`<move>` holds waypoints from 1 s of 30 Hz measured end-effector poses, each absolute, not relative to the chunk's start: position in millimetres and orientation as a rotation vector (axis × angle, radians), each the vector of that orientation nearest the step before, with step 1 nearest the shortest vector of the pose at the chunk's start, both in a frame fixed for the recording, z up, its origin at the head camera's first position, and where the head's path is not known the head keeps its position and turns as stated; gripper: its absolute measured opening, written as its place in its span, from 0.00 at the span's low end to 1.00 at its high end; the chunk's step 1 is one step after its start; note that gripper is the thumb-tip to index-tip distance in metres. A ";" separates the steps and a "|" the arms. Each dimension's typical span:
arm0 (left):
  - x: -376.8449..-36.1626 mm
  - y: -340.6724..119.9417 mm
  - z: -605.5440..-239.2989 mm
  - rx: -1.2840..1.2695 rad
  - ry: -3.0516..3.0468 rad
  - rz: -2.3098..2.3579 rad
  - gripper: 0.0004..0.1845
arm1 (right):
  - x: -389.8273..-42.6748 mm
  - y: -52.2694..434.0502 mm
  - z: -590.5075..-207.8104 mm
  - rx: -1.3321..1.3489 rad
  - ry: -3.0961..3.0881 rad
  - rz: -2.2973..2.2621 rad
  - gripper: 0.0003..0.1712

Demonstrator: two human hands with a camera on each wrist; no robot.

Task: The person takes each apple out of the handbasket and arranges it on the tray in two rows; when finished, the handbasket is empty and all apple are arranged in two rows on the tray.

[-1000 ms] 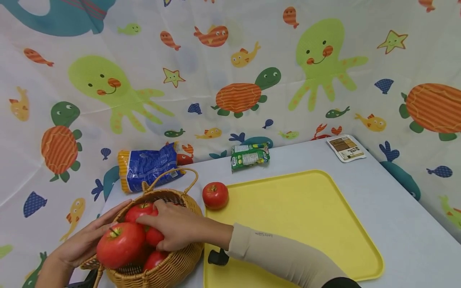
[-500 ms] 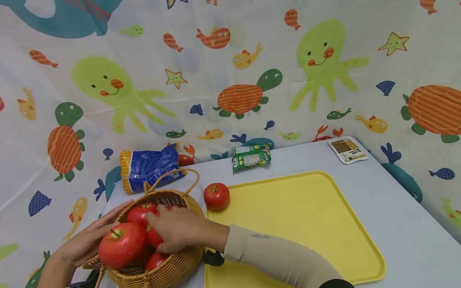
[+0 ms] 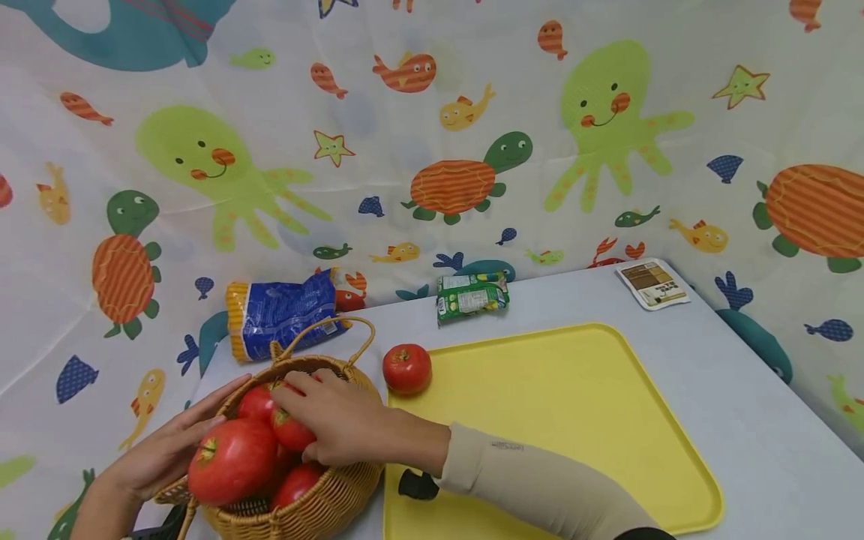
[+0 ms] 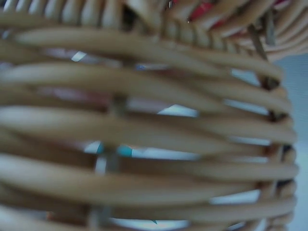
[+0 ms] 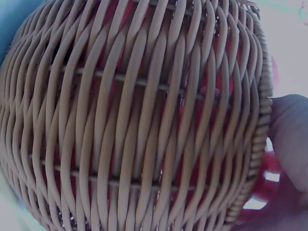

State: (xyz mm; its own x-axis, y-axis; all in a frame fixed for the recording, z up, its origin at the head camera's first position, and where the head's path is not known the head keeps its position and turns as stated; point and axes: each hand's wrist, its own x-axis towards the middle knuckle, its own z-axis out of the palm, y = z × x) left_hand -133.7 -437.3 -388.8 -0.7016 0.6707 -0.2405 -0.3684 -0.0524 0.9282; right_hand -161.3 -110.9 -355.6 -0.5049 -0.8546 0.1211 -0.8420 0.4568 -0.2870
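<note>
A wicker basket (image 3: 337, 487) filled with several red apples stands at the lower left of the head view. My right hand (image 3: 344, 420) reaches in over its right rim, fingers and thumb around a smaller apple (image 3: 292, 431). Against the basket's left side lies my left hand (image 3: 158, 454), fingers extended along the rim and thumb near the large front apple (image 3: 232, 461). The left wrist view is filled by blurred basket weave (image 4: 144, 130). In the right wrist view, part of my right hand (image 5: 293, 139) shows at the rim, beside the woven wall (image 5: 130, 115).
One apple (image 3: 407, 369) sits at the back left corner of a yellow tray (image 3: 540, 420). Behind are a blue bag (image 3: 290, 319) and a green packet (image 3: 472, 296); a white packet (image 3: 652, 284) lies at the back right. The basket's handle (image 3: 364, 349) arches up behind it.
My right hand has shifted slightly and its fingers have moved over the smaller apple, which shows more now. The large front apple has rolled slightly. My left hand keeps its place.
</note>
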 end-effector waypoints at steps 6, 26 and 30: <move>-134.7 -436.4 -388.4 0.327 1.500 1.827 0.33 | -166.7 -99.7 -350.6 -1.551 2.612 -0.697 0.50; -134.8 -437.2 -386.8 0.290 1.570 1.815 0.32 | -203.5 -30.6 -346.5 -1.123 2.415 -1.494 0.53; -134.8 -437.5 -387.3 0.291 1.600 1.805 0.32 | -208.3 -16.5 -350.6 -1.014 2.431 -1.559 0.53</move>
